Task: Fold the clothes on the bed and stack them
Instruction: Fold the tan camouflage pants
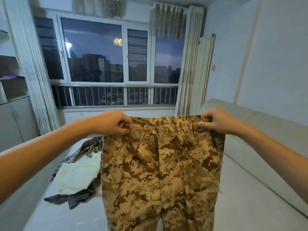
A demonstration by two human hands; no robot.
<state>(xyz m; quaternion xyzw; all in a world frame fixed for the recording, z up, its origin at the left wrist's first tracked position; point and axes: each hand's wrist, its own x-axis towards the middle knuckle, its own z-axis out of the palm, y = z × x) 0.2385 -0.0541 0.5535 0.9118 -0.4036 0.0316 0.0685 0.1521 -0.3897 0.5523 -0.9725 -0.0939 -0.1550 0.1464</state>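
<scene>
Tan and brown camouflage trousers (160, 172) hang in the air in front of me, waistband up, legs dropping out of the bottom of the view. My left hand (113, 123) grips the left end of the waistband and my right hand (216, 121) grips the right end. The trousers hang spread flat between the two hands, above the white bed (241, 197). On the bed to the left lie a crumpled white garment (78, 175), a grey camouflage garment (86, 147) and a dark grey one (75, 197).
A padded headboard (266, 130) runs along the bed's right side by the wall. A large window with a railing (113, 97) and curtains stands beyond the bed. A grey cabinet with shelves (15, 114) is at the left.
</scene>
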